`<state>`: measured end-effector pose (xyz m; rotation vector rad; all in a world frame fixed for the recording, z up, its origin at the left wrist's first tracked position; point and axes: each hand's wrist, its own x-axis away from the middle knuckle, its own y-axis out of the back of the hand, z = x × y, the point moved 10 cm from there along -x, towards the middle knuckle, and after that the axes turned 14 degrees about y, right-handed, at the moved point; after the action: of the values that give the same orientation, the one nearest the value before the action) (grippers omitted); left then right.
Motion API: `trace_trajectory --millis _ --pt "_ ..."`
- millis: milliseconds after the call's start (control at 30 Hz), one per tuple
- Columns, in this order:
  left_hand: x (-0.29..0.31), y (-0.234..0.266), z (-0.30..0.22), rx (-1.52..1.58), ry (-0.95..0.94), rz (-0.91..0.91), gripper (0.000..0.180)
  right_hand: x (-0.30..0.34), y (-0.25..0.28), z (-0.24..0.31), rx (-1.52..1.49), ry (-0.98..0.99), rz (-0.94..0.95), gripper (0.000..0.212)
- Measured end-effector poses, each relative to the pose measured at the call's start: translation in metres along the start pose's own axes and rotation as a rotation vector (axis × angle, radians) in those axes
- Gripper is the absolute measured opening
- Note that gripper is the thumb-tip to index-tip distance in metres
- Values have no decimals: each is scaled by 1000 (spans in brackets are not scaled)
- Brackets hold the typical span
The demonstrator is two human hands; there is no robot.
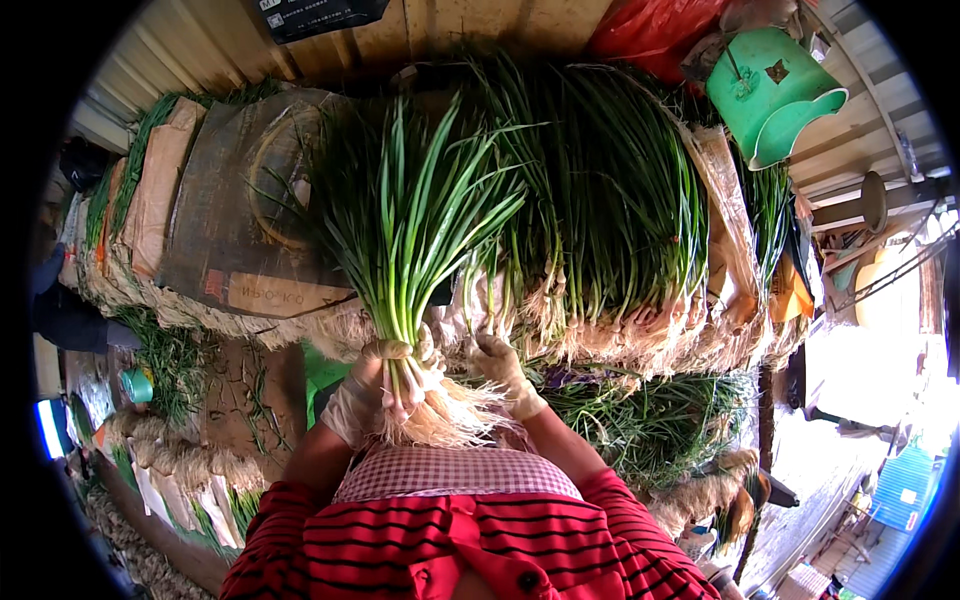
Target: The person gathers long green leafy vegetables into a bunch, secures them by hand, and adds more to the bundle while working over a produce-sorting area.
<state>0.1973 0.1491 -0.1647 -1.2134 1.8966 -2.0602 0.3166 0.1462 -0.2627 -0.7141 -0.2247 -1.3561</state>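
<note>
My gloved left hand is wrapped round the lower stalks of a thick bunch of green garlic. Its long leaves fan upward, while pale bulbs and a mass of stringy roots hang below the fist. Just right of the bunch, my gloved right hand has its fingers closed in a pinch at the base of a thin green garlic stalk. Beyond the hands lies a long heap of green garlic, leaves pointing away and roots toward me.
Left of the heap, a dark woven sheet covers more plants. A green plastic bucket lies tipped at the back right. Loose leaf trimmings pile up by my right arm, and further rooted bundles stand at lower left.
</note>
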Motion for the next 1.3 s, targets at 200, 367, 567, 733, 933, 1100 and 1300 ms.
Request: trace_trajectory --millis 200,367,567,733,933,1100,1300 --pt "-8 24 30 -109 220 -112 40 31 -34 26 650 247 386 38" --pt "-8 34 33 -4 249 -95 38 3 -37 115 253 376 131 65" --pt "-3 31 22 51 81 -164 43 22 -42 87 804 719 316 8" --pt "-7 23 44 263 363 63 55 51 51 -27 1395 92 673 36" --pt "-9 0 21 15 75 27 49 -37 69 -4 501 555 45 68" --pt "-3 -20 6 -107 -9 84 55 -35 49 -51 -123 56 -169 43" --pt "10 -26 -10 -148 -101 144 51 14 13 24 -80 51 230 24"
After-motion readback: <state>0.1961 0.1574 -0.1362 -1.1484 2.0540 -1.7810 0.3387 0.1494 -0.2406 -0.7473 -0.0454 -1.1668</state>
